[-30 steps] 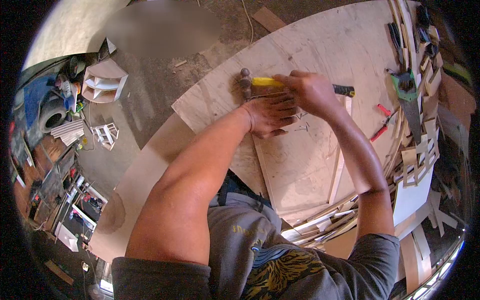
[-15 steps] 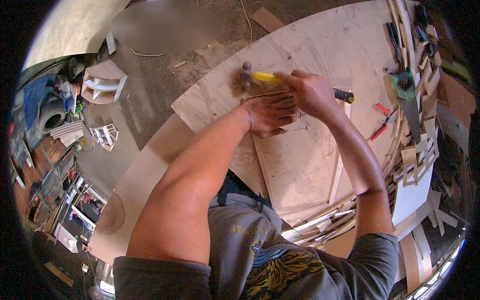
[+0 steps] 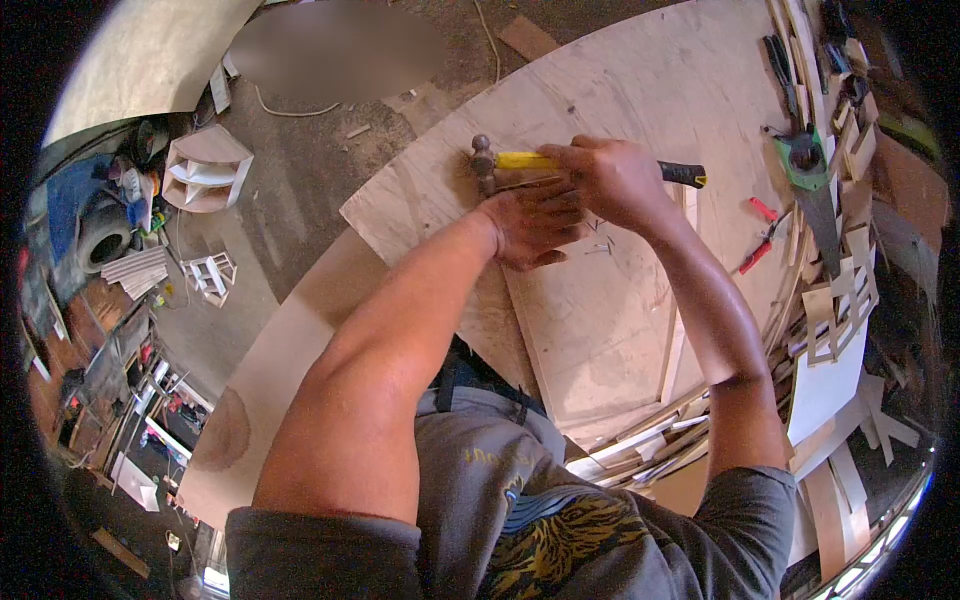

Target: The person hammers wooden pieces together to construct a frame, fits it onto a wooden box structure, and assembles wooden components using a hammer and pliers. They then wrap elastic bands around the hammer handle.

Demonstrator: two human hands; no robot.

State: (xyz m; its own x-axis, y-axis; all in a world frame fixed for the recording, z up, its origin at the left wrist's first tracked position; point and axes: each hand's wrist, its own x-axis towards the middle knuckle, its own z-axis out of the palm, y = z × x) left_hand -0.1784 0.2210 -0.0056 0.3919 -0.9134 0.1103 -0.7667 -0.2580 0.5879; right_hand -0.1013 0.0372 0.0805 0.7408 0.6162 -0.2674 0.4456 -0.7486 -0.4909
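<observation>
My right hand (image 3: 622,185) is wrapped around a hammer (image 3: 522,161) with a yellow shaft and a black grip. The hammer's metal head points left, right beside the fingers of my left hand (image 3: 540,222). That left hand lies with fingers stretched over the edge of thin wood pieces on a large plywood sheet (image 3: 650,90). Several small nails (image 3: 598,246) lie loose on the wood just right of my left fingers. Red-handled pliers (image 3: 764,236) rest farther right on the sheet.
A green-handled handsaw (image 3: 806,165) lies at the right among stacked wood strips (image 3: 856,245). White lattice pieces and offcuts pile up near my right elbow. On the floor at left stand a small curved shelf (image 3: 208,172) and a tire (image 3: 102,240).
The hammer head has shifted slightly left and down and looks sharper than before. My left hand keeps its place on the wood.
</observation>
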